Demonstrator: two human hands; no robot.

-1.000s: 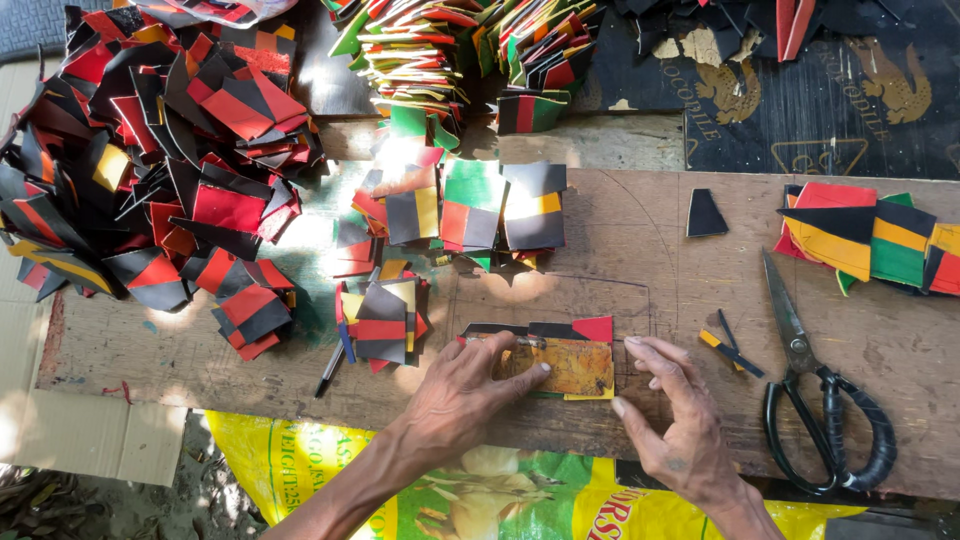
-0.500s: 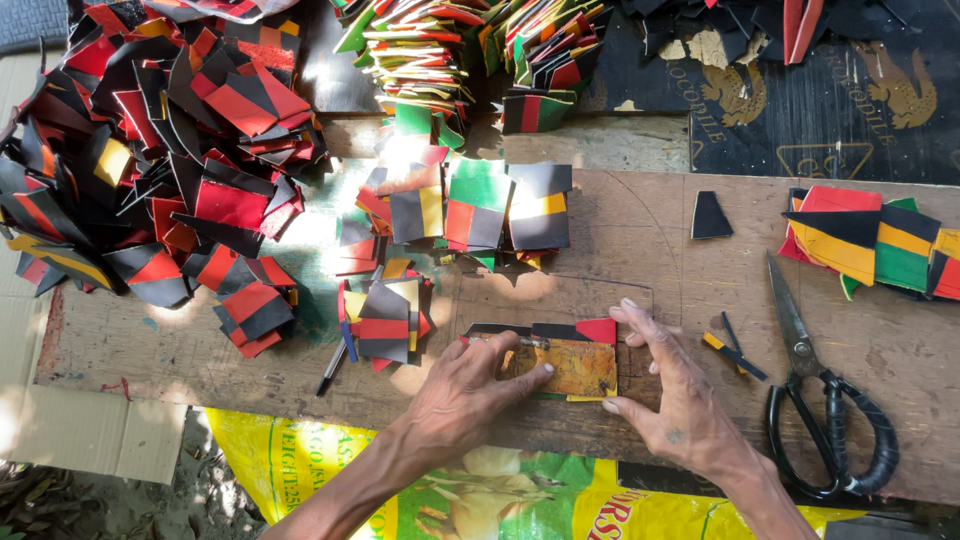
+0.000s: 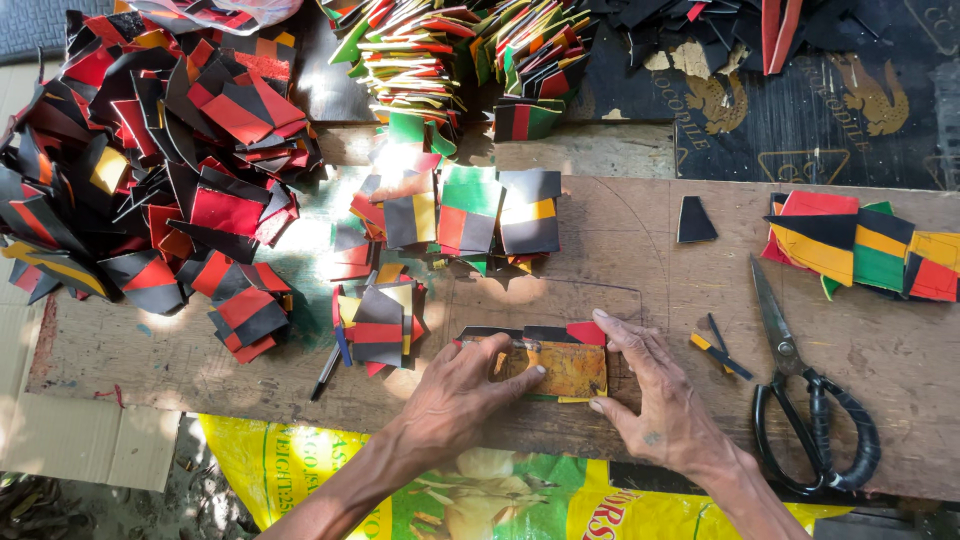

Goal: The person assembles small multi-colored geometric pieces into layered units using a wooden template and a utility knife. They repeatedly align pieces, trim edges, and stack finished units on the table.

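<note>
Where the two hands meet on the wooden board [image 3: 620, 250], a small yellow-brown rectangular template [image 3: 570, 368] lies flat on a strip of black, red and yellow material whose edges show around it.

Left hand [image 3: 455, 395]: fingers spread narrowly and laid flat, tips pressing down on the left end of the template; nothing is gripped.

Right hand [image 3: 665, 405]: fingers splayed wider, forefinger along the far right corner of the template by a red tip, thumb at the near right corner, bracing it rather than grasping.

Below the wrists: a yellow and green printed sack [image 3: 420, 490] hangs past the near edge of the board.

Right of the right fingers, near: two short black-and-yellow offcuts [image 3: 718, 348]. Farther right: black-handled scissors [image 3: 800, 385], closed, lying flat.

Left of the left fingers: a small stack of cut squares [image 3: 378, 325] in black, red and yellow, with a dark pen-like stick [image 3: 326, 372] beside it.

Beyond the fingertips: more stacked multicoloured squares [image 3: 470, 215]. Far right: striped panels in red, yellow, green and black [image 3: 860, 250], with a lone black trapezoid piece [image 3: 694, 220] beside them.

Far left: a large loose heap of black and red scraps [image 3: 150, 150]. Farthest: heaped coloured strips [image 3: 450, 50].
</note>
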